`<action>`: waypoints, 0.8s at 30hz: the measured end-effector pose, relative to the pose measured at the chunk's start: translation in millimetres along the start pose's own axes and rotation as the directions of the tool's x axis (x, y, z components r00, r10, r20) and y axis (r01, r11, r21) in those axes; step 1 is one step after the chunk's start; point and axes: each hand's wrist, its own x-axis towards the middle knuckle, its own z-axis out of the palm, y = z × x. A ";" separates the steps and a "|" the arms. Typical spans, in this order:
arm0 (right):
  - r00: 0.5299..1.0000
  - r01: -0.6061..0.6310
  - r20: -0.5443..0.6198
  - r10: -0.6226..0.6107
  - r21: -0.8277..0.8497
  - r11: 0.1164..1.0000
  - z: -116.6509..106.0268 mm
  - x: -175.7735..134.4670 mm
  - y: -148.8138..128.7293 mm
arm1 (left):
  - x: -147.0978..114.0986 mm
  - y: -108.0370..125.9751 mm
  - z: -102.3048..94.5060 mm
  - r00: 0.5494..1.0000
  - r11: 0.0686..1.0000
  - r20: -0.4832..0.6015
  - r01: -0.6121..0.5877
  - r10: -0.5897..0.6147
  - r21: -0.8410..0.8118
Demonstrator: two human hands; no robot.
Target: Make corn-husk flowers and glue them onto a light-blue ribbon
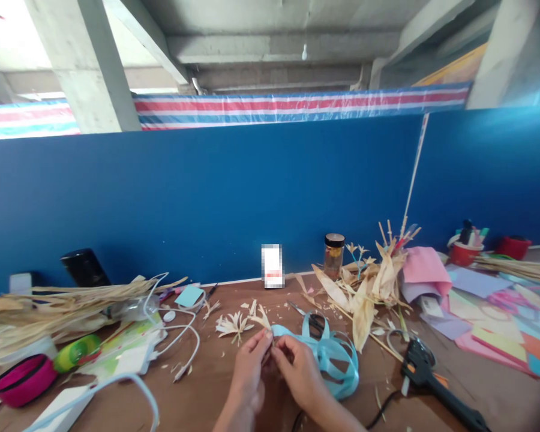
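Left hand [252, 359] and right hand [300, 367] pinch dried-husk petals [263, 318] by base, above brown tabletop [193, 405], near turquoise ribbon [351, 366]; light left grip, small right-finger turns should keep likely brittle petals aligned; hard squeezing could crack base.

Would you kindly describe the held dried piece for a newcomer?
Below the blue partition, find the left hand and right hand meeting over the table. The pale dried piece sticks up at their fingertips; unlike the spiky dried flower lying leftward, it is held.
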 end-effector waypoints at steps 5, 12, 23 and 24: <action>1.000 -0.025 -0.002 0.025 0.006 1.000 0.5 -1.8 4.1 | 1.6 -0.3 -2.4 0.996 0.993 0.063 0.071 -0.065 -0.095; 0.996 0.007 -0.090 -0.015 -0.086 0.996 -2.9 -0.1 4.3 | 10.4 -4.3 -11.0 1.000 0.999 -0.018 0.002 -0.003 -0.045; 0.971 0.099 -0.174 -0.163 -0.329 0.939 -25.3 8.6 -5.7 | -1.4 -5.2 -0.2 0.994 0.984 0.043 -0.107 0.102 0.140; 0.977 0.080 -0.164 -0.136 -0.308 0.948 -24.1 8.2 -5.2 | -1.6 -5.7 -0.3 0.993 0.983 0.044 -0.113 0.108 0.144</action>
